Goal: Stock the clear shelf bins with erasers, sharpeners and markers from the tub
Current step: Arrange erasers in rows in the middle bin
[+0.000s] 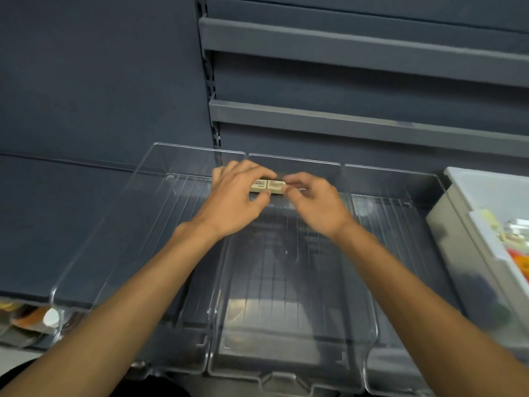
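Frame centre: left hand (237, 196) and right hand (312, 200) each pinch an eraser (260, 185), (276, 186) above the middle bin (286, 353); loosening early risks crooked landing.

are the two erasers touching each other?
Touching. Head view: the left eraser and right eraser sit end to end with only a seam between, held by the left hand and right hand.

tub (469, 213) cut off at right edge, eraser (267, 186) print unreadable, ends behind fingers (259, 197)

Dim, soft focus; edges warped, perhaps motion-blurred.
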### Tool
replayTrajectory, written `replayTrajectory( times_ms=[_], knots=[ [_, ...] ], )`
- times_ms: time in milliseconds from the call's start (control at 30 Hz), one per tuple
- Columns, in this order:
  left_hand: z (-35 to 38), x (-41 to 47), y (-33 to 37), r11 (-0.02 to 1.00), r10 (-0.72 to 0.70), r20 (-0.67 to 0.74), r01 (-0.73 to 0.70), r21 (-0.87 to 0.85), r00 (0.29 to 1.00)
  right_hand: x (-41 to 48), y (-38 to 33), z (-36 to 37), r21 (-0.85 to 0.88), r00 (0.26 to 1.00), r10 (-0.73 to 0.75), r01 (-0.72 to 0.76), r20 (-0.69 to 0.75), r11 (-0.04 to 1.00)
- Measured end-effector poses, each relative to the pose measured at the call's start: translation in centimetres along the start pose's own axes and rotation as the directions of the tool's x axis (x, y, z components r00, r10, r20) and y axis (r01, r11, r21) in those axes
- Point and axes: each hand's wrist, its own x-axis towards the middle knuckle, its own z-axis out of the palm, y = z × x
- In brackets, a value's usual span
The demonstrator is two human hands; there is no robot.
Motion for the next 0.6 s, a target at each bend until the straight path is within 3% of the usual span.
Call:
replayTrajectory(
  times_ms=[133,200,600],
  knots=[
    [-0.4,-1.1,3.0,0.971,-0.047,-0.007,0.044,-0.236,0.999,-3.5,-1.4,-2.5,0.266,0.994,0.043,-0.015,-0.102,0.964],
    [-0.3,-1.6,5.1,0.941,-0.056,-0.002,0.052,-0.335,0.998,-5.3,-1.9,-4.3,0.264,0.991,0.034,0.001,-0.131,0.964],
    [1.0,-2.1,21.6,0.857,0.159,0.059,-0.108,-0.504,0.985,-17.1,-1.6,-18.2,0.166,0.925,0.024,0.042,-0.378,0.985]
  ],
)
